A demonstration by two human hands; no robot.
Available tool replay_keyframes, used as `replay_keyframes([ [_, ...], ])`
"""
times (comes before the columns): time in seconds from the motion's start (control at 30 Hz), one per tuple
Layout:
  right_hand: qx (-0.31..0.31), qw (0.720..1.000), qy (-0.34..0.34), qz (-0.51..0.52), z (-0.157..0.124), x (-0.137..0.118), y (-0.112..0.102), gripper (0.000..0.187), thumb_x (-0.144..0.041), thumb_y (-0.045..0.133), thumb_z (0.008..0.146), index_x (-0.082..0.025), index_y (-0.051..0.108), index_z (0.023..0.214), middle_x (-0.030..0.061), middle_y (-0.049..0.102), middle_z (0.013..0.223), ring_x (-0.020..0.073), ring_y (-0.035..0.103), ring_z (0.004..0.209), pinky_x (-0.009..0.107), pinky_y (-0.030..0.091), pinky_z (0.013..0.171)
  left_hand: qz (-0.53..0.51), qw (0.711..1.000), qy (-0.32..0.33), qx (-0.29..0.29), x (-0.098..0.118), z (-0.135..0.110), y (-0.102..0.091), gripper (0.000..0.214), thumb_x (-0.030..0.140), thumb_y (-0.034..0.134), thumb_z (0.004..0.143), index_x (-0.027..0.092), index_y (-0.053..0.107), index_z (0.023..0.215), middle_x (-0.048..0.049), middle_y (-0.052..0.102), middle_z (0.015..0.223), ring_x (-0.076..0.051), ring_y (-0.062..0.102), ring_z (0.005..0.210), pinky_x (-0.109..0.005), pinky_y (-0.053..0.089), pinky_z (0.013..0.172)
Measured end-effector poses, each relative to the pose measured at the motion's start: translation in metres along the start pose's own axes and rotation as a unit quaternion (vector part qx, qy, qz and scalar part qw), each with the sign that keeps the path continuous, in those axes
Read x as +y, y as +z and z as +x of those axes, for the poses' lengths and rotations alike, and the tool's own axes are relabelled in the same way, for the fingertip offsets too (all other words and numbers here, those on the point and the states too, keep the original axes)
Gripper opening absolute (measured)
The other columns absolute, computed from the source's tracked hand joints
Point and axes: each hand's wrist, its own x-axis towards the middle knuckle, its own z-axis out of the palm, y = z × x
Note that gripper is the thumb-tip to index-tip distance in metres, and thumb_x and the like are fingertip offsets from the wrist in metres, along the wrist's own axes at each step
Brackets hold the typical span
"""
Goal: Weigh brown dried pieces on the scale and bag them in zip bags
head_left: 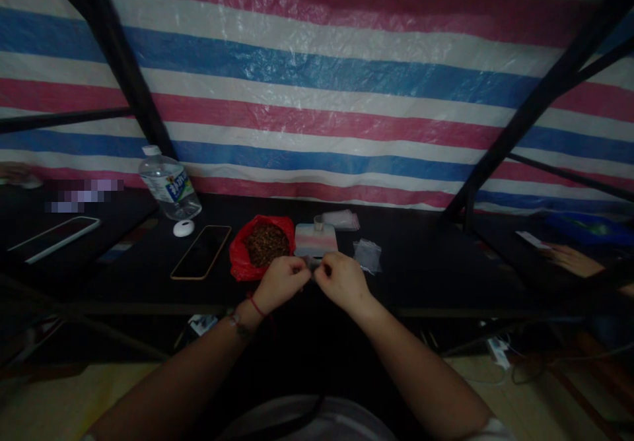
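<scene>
"How much is left?"

"The red bag (240, 264), open, holds many brown pieces (267, 243); it seems that much remains."

"And the hands?"

"Left hand (283, 281) and right hand (345, 279), near the silver plate (310, 244), pinch apparently one small clear bag (314, 264). Filled or not, one cannot tell."

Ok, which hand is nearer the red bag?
Left. The left hand is by the near right edge of the red bag; the right hand is farther right, past the left hand.

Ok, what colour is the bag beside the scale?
The bag is bright red, showing best in the head view.
</scene>
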Motion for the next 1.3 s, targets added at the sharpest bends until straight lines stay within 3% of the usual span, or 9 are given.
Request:
replay_keyframes([
  [0.13,0.01,0.998,-0.034,0.043,0.003,0.007,-0.006,0.011,-0.013,0.052,0.075,-0.019,0.058,0.068,0.0033,0.06,0.073,0.0155,0.054,0.069,0.025,0.04,0.063,0.002,1.0,-0.01,-0.006,0.001,0.001,-0.004,0.022,0.023,0.047,0.072,0.017,0.056,0.053,0.0019,0.057,0.047,-0.013,0.053,0.048,-0.022,0.035,0.05],
  [0.33,-0.051,0.988,-0.114,0.088,-0.001,0.003,-0.008,0.032,-0.004,0.044,0.078,-0.02,0.066,0.096,0.008,0.061,0.114,0.0171,0.06,0.097,0.03,0.046,0.085,0.019,0.999,0.013,-0.038,0.002,-0.001,-0.004,0.022,0.024,0.047,0.075,0.016,0.058,0.058,0.0017,0.058,0.052,-0.012,0.054,0.051,-0.022,0.035,0.05],
  [0.5,-0.131,0.986,-0.081,0.068,0.0,-0.002,-0.012,0.023,-0.008,0.051,0.08,-0.019,0.072,0.084,0.0074,0.07,0.087,0.0192,0.064,0.082,0.029,0.047,0.076,0.073,0.988,0.119,-0.068,0.01,-0.007,-0.002,0.022,0.024,0.05,0.079,0.016,0.062,0.062,0.001,0.059,0.059,-0.012,0.053,0.057,-0.022,0.036,0.056],
  [0.6,-0.133,0.982,-0.079,0.107,0.003,0.003,-0.017,0.019,-0.015,0.06,0.079,-0.021,0.072,0.093,0.0046,0.071,0.085,0.0183,0.064,0.078,0.028,0.046,0.072,0.061,0.987,0.146,-0.017,0.009,-0.004,-0.009,0.022,0.03,0.054,0.082,0.016,0.063,0.068,-0.0008,0.06,0.066,-0.013,0.054,0.064,-0.023,0.04,0.061],
  [0.7,-0.127,0.974,-0.086,0.17,0.005,0.01,-0.021,0.028,-0.022,0.07,0.074,-0.024,0.07,0.102,0.0035,0.071,0.09,0.0176,0.064,0.078,0.028,0.046,0.071,0.013,0.986,0.154,0.059,-0.002,0.004,-0.023,0.032,0.036,0.072,0.068,0.017,0.063,0.092,-0.0068,0.063,0.097,-0.02,0.058,0.091,-0.03,0.045,0.079],
  [0.77,-0.134,0.964,-0.079,0.214,0.006,0.015,-0.022,0.035,-0.022,0.073,0.07,-0.025,0.07,0.105,0.003,0.071,0.091,0.0163,0.063,0.074,0.027,0.046,0.067,-0.07,0.99,0.124,-0.001,-0.013,0.009,-0.034,0.057,0.033,0.078,0.063,0.019,0.057,0.113,-0.0101,0.059,0.116,-0.023,0.056,0.104,-0.034,0.046,0.086],
  [0.9,-0.118,0.952,-0.039,0.279,0.007,0.021,-0.024,0.042,-0.025,0.074,0.069,-0.025,0.068,0.11,0.0024,0.071,0.087,0.0137,0.059,0.064,0.026,0.046,0.061,-0.233,0.957,0.007,-0.173,-0.029,0.014,-0.047,0.053,0.025,0.076,0.065,0.018,0.054,0.113,-0.008,0.064,0.107,-0.019,0.062,0.095,-0.031,0.051,0.078],
  [1.1,-0.042,0.947,-0.006,0.317,0.011,0.028,-0.02,0.035,-0.026,0.068,0.073,-0.025,0.069,0.108,0.003,0.069,0.087,0.0141,0.058,0.067,0.028,0.047,0.066,-0.392,0.913,-0.083,-0.078,-0.024,0.012,-0.044,0.04,0.022,0.076,0.067,0.015,0.056,0.1,-0.0033,0.063,0.09,-0.011,0.063,0.073,-0.019,0.052,0.06],
  [1.3,-0.02,0.931,0.014,0.363,0.013,0.032,-0.011,0.028,-0.031,0.063,0.077,-0.025,0.067,0.104,0.005,0.067,0.101,0.0143,0.058,0.069,0.028,0.048,0.064,-0.474,0.874,-0.081,-0.075,-0.018,0.012,-0.041,0.04,0.021,0.076,0.07,0.019,0.055,0.103,-0.0018,0.064,0.093,-0.01,0.064,0.071,-0.018,0.054,0.058],
])
